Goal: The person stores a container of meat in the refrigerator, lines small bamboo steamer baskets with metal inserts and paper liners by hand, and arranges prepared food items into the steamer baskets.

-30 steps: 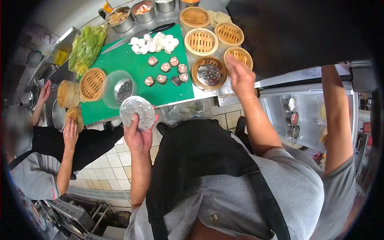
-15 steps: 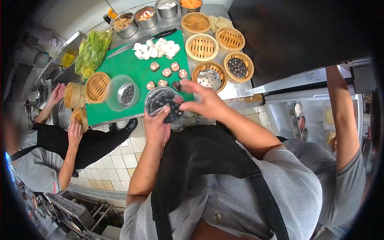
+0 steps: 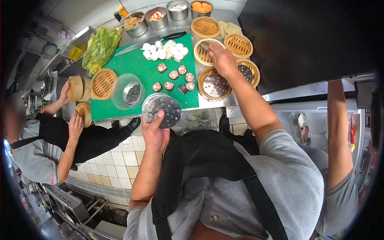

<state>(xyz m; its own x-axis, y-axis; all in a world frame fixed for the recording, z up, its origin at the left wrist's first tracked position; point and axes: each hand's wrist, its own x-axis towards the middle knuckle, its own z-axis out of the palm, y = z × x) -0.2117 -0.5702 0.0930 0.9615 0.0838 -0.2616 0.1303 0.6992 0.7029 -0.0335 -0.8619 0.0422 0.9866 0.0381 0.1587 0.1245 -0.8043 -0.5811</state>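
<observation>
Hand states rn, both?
Left hand: closed, holding at least one perforated metal disc, thumb on top.
Right hand: at a bamboo steamer, touching a blurred metallic piece; open or closed, cannot tell.

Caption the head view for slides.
Left hand holding perforated silvery discs, right hand over a bamboo steamer beside a cutting board.

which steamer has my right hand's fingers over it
The middle steamer of the three along the right side of the green board; your right hand has its fingers over this one alone.

Perforated disc [image 3: 171,107] (silvery) in left hand [image 3: 156,134]
</observation>
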